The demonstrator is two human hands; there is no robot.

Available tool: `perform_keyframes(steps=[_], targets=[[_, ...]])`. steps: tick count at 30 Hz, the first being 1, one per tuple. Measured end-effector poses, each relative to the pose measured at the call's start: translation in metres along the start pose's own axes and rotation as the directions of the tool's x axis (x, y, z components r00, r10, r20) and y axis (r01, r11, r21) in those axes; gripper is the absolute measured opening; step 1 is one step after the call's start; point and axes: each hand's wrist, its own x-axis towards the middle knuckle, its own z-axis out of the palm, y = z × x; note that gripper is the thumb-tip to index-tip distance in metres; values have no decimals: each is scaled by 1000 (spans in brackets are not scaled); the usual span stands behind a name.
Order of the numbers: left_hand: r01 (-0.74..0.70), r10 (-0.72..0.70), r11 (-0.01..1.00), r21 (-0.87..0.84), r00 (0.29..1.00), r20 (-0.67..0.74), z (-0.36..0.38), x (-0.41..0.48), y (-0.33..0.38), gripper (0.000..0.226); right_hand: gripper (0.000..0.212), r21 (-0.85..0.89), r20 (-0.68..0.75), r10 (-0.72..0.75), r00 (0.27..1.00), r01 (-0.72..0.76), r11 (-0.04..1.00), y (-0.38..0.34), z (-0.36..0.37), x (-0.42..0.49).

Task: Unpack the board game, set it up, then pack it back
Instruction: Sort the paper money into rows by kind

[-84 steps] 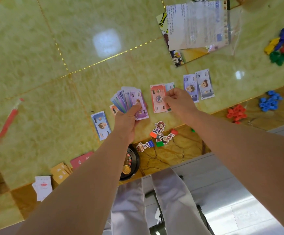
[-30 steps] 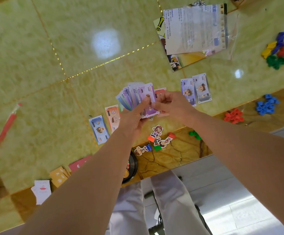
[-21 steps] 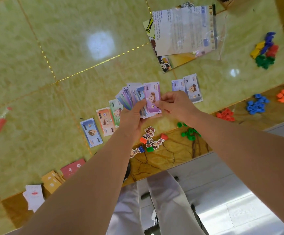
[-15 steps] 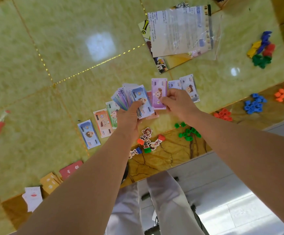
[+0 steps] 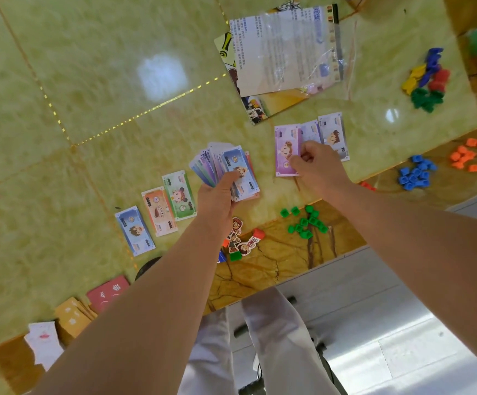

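The left hand (image 5: 217,195) grips a fan of play-money bills (image 5: 223,169). The right hand (image 5: 314,163) pinches a purple bill (image 5: 285,146) lying on the table (image 5: 89,81).

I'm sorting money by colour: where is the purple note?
Head view, right of centre: the right hand pinches the purple note, just left of two pale notes.

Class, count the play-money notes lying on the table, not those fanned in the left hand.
6: blue note, orange note, green note left of the fan; purple note pinched by the right hand; two pale notes beside it. Others may hide under the fan.
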Motion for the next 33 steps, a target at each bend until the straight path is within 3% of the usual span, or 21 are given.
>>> perform_keyframes(steps=[5,8,11,16,17,19,21,22,25,28,30,33], targets=[[-17,17,1000,11,1000,-1,1,-1,4,17,14,-22,73,-52,996,53,998,-7,15,-8],[-19,19,1000,-7,1000,0,0,-1,10,14,10,-123,-11,-24,1000,23,992,-9,22,-5],[-12,12,1000,-15,999,29,0,-3,14,15,26,-185,-116,16,993,-37,982,-13,22,-4],[-1,3,1000,-26,997,76,-5,-7,15,14,31,-373,-169,-6,986,-59,926,-24,20,-8],[5,-4,1000,-22,997,77,-6,-8,15,11,27,-354,-172,-31,985,-33,935,-25,21,-8],[6,-5,1000,-11,995,97,-7,-10,16,8,21,-133,-102,-58,993,44,990,-30,24,-11],[-10,11,1000,-10,991,132,-9,-13,16,8,21,159,61,-60,996,50,986,-40,28,-15],[-20,22,1000,-15,988,152,-9,-14,17,8,21,215,140,-68,988,37,976,-44,30,-18],[-20,29,999,-49,981,189,-14,-20,20,5,20,235,202,-115,973,66,970,-51,37,-21],[12,1,996,-91,990,141,-23,-20,22,20,24,265,194,-106,975,52,963,-54,43,-25],[-14,19,999,-47,995,98,-33,-18,21,25,24,237,181,-91,979,47,970,-56,48,-30],[-61,60,998,22,997,38,-53,-17,25,15,23,253,162,1,987,-43,967,-63,62,-36]])
